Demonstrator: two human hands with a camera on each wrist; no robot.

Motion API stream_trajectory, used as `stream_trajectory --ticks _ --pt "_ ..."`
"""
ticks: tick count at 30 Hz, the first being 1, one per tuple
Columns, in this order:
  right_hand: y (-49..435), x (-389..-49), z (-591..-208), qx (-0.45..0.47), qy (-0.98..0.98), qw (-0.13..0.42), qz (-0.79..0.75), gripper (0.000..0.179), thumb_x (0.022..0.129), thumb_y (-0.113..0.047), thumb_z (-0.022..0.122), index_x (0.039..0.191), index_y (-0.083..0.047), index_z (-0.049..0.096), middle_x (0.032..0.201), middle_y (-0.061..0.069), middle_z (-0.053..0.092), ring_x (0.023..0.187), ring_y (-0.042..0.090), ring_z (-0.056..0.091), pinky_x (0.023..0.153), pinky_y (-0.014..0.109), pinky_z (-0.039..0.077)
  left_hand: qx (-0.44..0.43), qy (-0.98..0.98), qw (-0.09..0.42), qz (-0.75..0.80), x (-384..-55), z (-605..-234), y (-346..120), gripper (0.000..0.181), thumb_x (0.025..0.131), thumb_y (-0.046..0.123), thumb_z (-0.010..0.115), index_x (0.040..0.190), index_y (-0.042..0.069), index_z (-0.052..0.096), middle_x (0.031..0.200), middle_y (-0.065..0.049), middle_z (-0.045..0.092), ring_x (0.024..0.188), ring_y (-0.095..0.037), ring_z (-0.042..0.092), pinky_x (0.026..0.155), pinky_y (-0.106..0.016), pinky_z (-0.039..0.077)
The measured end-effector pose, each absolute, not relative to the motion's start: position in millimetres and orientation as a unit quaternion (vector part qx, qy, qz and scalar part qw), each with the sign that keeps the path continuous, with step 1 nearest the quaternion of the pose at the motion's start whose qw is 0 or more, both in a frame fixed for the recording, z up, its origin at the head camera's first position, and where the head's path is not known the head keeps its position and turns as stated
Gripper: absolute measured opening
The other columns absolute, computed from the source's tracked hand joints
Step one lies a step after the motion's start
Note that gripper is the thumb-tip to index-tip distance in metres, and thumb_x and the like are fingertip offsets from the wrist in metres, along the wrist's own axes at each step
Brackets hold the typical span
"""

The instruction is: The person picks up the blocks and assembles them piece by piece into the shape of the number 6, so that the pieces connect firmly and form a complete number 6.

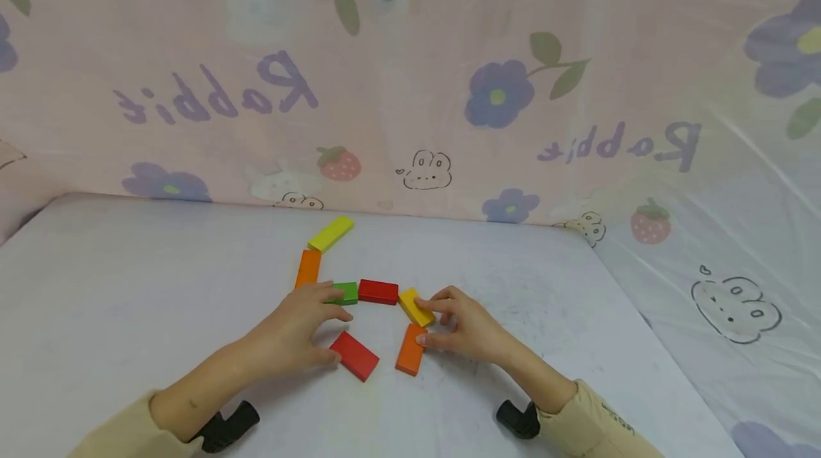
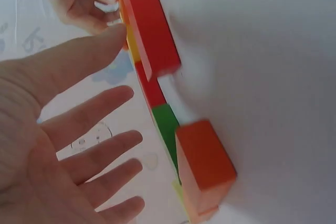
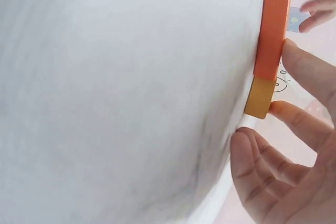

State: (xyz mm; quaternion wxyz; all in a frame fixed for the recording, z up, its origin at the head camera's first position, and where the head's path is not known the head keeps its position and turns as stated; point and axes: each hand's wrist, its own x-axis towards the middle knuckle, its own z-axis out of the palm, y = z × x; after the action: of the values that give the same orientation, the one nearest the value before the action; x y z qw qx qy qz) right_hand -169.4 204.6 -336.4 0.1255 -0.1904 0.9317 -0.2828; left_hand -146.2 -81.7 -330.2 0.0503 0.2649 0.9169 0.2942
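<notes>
Flat coloured blocks lie end to end in a bent line in the head view. My left hand spreads its fingers over the line; its thumb tip is at the left corner of a red block lying nearer me. Under its fingers a green block is partly hidden. My right hand touches the yellow block with its index finger and the nearby orange block with its thumb. Its other fingers bend loosely, as the right wrist view shows. Another red block lies between green and yellow.
At the line's far left, a second orange block meets a bright yellow block. All lie on a white tabletop. Behind it hangs a printed cloth, which also runs along the right side.
</notes>
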Motion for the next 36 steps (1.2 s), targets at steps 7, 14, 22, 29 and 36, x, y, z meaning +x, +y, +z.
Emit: stream_trajectory --ticks 7,14,22,29,36 --pt "204.9 -170.6 -336.2 -0.192 0.933 0.127 -0.278 0.059 0.082 -0.030 0.076 0.135 -0.013 0.057 0.114 0.006 0.054 0.087 0.017 0.049 0.061 0.020 0.042 0.287 0.909 0.066 0.295 -142.8 -331.6 -74.4 0.038 0.073 0.012 0.081 0.110 0.009 0.071 0.131 -0.015 0.057 0.129 -0.036 0.043 0.105 -0.060 0.036" --pt "206.4 -171.6 -339.0 -0.209 0.930 0.118 -0.279 0.059 0.081 -0.031 0.077 0.134 -0.011 0.058 0.114 0.007 0.055 0.086 0.018 0.050 0.062 0.020 0.041 0.298 0.901 0.079 0.306 -140.4 -335.4 -70.5 0.028 0.075 0.007 0.079 0.103 0.009 0.073 0.123 -0.011 0.061 0.122 -0.033 0.048 0.102 -0.056 0.040" --pt "204.7 -169.4 -339.1 -0.189 0.934 0.120 -0.279 0.062 0.078 -0.032 0.080 0.133 -0.014 0.058 0.114 0.003 0.055 0.087 0.016 0.050 0.063 0.021 0.042 0.303 0.898 0.080 0.310 -137.0 -337.1 -65.2 0.019 0.076 0.010 0.079 0.093 0.012 0.072 0.108 0.000 0.060 0.106 -0.021 0.054 0.090 -0.042 0.051" --pt "204.6 -168.8 -338.4 -0.189 0.932 0.122 -0.283 0.062 0.078 -0.031 0.079 0.134 -0.013 0.058 0.115 0.004 0.055 0.084 0.016 0.051 0.061 0.021 0.042 0.299 0.896 0.103 0.311 -136.0 -336.1 -57.1 0.019 0.075 0.015 0.081 0.089 0.014 0.070 0.095 0.008 0.057 0.092 -0.012 0.052 0.078 -0.029 0.052" --pt "205.9 -169.6 -340.3 -0.212 0.928 0.113 -0.286 0.058 0.082 -0.032 0.076 0.133 -0.010 0.058 0.114 0.008 0.055 0.081 0.018 0.052 0.060 0.020 0.042 0.296 0.898 0.102 0.308 -135.7 -337.0 -52.5 0.020 0.074 0.018 0.082 0.088 0.016 0.069 0.094 0.009 0.057 0.088 -0.010 0.050 0.073 -0.026 0.049"
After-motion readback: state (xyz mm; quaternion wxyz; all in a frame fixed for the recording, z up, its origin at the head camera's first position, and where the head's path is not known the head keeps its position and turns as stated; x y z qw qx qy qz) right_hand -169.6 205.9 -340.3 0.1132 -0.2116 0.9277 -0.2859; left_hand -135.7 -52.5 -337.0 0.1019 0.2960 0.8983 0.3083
